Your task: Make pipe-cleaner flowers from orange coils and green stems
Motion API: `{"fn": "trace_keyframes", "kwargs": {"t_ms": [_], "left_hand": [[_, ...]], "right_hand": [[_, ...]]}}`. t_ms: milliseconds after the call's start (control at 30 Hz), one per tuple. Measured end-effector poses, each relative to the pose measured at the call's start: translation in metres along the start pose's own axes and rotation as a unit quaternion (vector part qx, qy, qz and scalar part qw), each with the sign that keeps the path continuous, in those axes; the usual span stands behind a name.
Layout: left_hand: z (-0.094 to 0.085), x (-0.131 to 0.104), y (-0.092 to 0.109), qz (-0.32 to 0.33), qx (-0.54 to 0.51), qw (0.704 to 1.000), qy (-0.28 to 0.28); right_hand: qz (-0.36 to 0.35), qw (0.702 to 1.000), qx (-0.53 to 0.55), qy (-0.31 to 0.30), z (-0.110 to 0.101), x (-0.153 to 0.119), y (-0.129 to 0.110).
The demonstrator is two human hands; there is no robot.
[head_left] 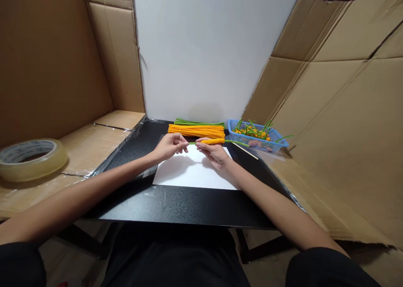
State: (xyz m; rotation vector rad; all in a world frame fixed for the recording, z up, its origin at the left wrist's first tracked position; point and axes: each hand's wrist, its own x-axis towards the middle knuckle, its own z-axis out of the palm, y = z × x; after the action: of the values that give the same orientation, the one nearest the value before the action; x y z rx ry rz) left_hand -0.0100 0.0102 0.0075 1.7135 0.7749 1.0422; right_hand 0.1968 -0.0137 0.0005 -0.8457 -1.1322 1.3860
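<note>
Above white paper sheet on black tabletop: green pipe-cleaner stem pinched closed by left hand; orange coil gripped closed by right hand. Step judged: coil being wound. Next move calls for steady tension and tight turns.

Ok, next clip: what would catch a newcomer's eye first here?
Probably the two hands at the centre: the left hand and right hand together hold a green stem wrapped in orange over a white sheet on the black table. Behind them lie bright orange pipe cleaners, with a blue basket of finished pieces to their right.
</note>
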Motion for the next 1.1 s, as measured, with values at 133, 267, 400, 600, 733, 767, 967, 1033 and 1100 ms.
{"fn": "trace_keyframes", "kwargs": {"t_ms": [133,267,400,600,733,767,967,1033,1100], "left_hand": [[-0.002,0.001,0.003,-0.006,-0.044,0.999,0.018],[-0.009,0.005,0.003,-0.025,-0.128,0.986,0.106],[-0.021,0.010,0.003,-0.011,-0.209,0.955,0.210],[-0.024,0.012,-0.013,0.052,-0.170,0.973,0.147],[-0.016,0.006,-0.021,0.137,0.056,0.988,-0.031],[-0.014,0.004,-0.020,0.163,0.086,0.982,-0.035],[0.002,-0.005,-0.005,0.244,0.095,0.965,0.015],[0.005,-0.005,-0.003,0.219,0.058,0.973,0.033],[0.006,-0.004,-0.004,0.191,0.018,0.980,0.057]], "right_hand": [[0.008,0.999,0.035,-0.002,-0.001,0.000,-0.004],[-0.027,0.989,0.108,0.098,-0.007,0.003,-0.011],[-0.057,0.962,0.150,0.219,-0.016,0.011,-0.013],[-0.015,0.950,0.176,0.258,-0.012,0.010,-0.014],[0.027,0.949,0.190,0.249,-0.002,0.006,-0.015],[0.034,0.953,0.179,0.241,0.000,0.004,-0.013],[0.055,0.983,0.057,0.165,0.016,-0.007,0.009],[0.041,0.984,0.030,0.171,0.017,-0.009,0.013],[0.010,0.979,0.008,0.201,0.015,-0.007,0.016]]}}
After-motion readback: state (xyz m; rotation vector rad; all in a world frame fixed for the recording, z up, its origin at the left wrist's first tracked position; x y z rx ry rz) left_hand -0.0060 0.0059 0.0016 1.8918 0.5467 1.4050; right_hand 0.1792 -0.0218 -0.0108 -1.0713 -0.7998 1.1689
